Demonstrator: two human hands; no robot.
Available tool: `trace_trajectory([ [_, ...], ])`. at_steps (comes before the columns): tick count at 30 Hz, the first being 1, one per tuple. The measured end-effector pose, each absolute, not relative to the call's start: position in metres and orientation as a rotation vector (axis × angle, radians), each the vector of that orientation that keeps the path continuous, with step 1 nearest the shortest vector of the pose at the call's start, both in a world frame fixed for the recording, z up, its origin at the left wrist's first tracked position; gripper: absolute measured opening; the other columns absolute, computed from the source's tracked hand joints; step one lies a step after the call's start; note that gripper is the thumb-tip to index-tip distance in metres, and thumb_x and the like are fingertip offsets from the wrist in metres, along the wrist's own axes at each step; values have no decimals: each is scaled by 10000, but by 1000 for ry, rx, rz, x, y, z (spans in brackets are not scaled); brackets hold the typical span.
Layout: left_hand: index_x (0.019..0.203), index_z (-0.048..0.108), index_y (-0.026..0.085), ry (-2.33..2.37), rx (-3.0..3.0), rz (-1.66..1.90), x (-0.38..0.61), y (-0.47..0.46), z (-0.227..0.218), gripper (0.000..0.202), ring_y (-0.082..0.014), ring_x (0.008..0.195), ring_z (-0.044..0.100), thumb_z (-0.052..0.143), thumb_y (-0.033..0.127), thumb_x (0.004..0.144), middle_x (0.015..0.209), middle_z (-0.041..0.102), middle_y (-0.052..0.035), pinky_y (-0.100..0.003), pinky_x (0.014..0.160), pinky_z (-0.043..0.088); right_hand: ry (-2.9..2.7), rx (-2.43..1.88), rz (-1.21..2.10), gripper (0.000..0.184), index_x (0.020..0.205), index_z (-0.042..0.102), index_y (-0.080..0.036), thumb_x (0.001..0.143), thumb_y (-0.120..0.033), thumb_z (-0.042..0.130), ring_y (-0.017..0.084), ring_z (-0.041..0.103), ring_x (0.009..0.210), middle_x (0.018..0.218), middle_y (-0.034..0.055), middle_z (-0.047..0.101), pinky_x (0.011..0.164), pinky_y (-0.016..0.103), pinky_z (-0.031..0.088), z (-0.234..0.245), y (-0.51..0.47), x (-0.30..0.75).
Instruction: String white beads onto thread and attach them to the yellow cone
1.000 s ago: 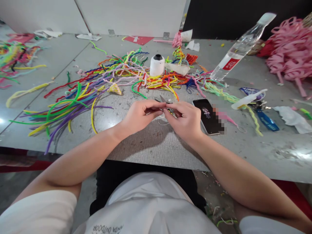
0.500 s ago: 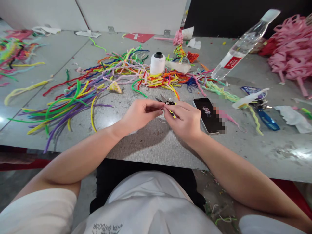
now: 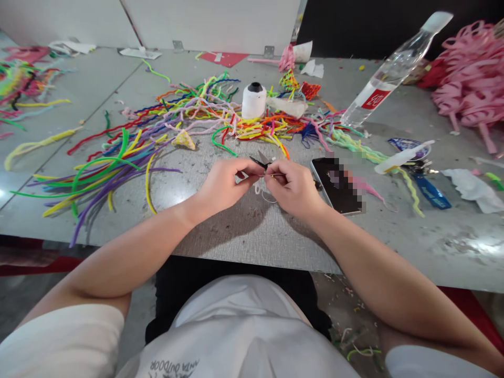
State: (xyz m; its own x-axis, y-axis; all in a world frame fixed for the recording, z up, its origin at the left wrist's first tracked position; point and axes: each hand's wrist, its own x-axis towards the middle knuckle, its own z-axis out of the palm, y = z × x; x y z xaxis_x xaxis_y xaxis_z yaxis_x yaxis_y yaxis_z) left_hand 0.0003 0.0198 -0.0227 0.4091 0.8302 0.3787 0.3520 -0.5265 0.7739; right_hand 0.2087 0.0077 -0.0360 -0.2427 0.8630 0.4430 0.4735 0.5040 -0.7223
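Note:
My left hand (image 3: 226,184) and my right hand (image 3: 295,189) meet fingertip to fingertip above the near part of the table. Each is closed in a pinch on a thin white thread (image 3: 269,201), which hangs in a small loop below the fingers. Just beyond the fingertips show the blades of small dark scissors (image 3: 261,158); their handles are hidden behind my right hand. A smartphone (image 3: 333,186) lies to the right of that hand. Behind the hands, a white thread cone (image 3: 254,101) stands among colourful fuzzy strips (image 3: 260,129).
Long green, yellow and purple strips (image 3: 102,168) spread at the left. At the right are a clear water bottle (image 3: 372,100), a white tube (image 3: 403,157), a blue key strap (image 3: 432,192), crumpled tissue (image 3: 474,189) and a pile of pink ribbon (image 3: 468,84).
My right hand has shifted slightly, its fingers curling differently. The thread loop below the fingers shows larger. More of the phone's left edge is covered by my right hand's side.

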Motion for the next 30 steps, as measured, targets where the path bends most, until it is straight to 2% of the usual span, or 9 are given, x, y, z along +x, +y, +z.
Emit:
trace_trajectory([
  [8, 995, 797, 188, 1010, 2149, 1088, -1, 22, -24, 136, -167, 915, 807, 696, 133, 922, 989, 873, -38, -281, 816, 597, -1919, -1027, 582, 87, 820, 595, -231, 899, -208, 567, 146, 470, 644, 700, -26, 552, 665, 331, 376, -34, 10, 211],
  [13, 970, 792, 185, 1003, 2171, 1094, -3, 23, -24, 159, -153, 845, 787, 687, 96, 889, 943, 858, -31, -277, 789, 596, -1823, -1062, 794, 88, 825, 620, -228, 907, -219, 589, 137, 448, 621, 680, -34, 533, 613, 320, 326, -33, 9, 210],
  [18, 992, 833, 172, 977, 2199, 1052, -3, 24, -23, 143, -154, 845, 770, 702, 166, 938, 969, 854, -67, -268, 767, 592, -1649, -1085, 1048, 107, 816, 659, -225, 900, -291, 645, 131, 434, 605, 673, -30, 530, 575, 314, 290, -32, 10, 209],
  [25, 1010, 847, 177, 992, 2138, 1062, 0, 22, -22, 153, -160, 839, 753, 748, 279, 951, 1014, 831, -95, -272, 726, 590, -1509, -1128, 1172, 174, 842, 722, -213, 856, -386, 732, 106, 370, 559, 624, -60, 491, 554, 317, 246, -31, 11, 208],
  [30, 918, 780, 174, 922, 2166, 1220, -1, 21, -23, 58, -140, 794, 708, 724, 174, 899, 947, 756, -72, -265, 683, 562, -1419, -1158, 1207, 179, 830, 752, -211, 820, -386, 790, 113, 426, 598, 659, -45, 533, 565, 317, 272, -32, 10, 207],
])
